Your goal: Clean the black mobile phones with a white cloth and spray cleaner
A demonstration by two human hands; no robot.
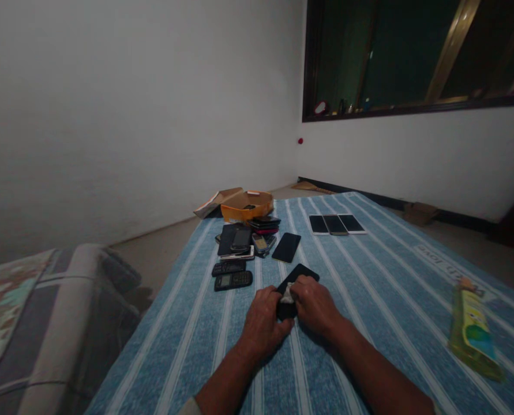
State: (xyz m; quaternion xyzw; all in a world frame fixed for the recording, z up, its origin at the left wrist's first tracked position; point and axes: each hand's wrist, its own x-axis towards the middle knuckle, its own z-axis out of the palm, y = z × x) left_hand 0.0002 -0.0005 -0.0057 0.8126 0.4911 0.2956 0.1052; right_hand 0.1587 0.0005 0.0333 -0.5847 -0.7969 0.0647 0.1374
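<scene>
A black smartphone (pixel 300 272) lies slanted on the striped cloth in front of me. My left hand (pixel 264 324) grips its left side, with the thumb near the lower end and the fingers at the far edge. My right hand (pixel 315 302) is closed on a crumpled white wipe (pixel 287 294) pressed against the phone's screen. Just beyond is another dark smartphone (pixel 286 247), lying flat. Two keypad phones (pixel 233 280) sit left of my hands, one behind the other.
Several more phones (pixel 240 238) are piled before an open orange box (pixel 248 207). Three smartphones (pixel 337 224) lie in a row at the far right. A bottle of yellow liquid (pixel 475 331) rests on the blue striped tablecloth (pixel 395 346). A covered bed or seat (pixel 62 323) stands left.
</scene>
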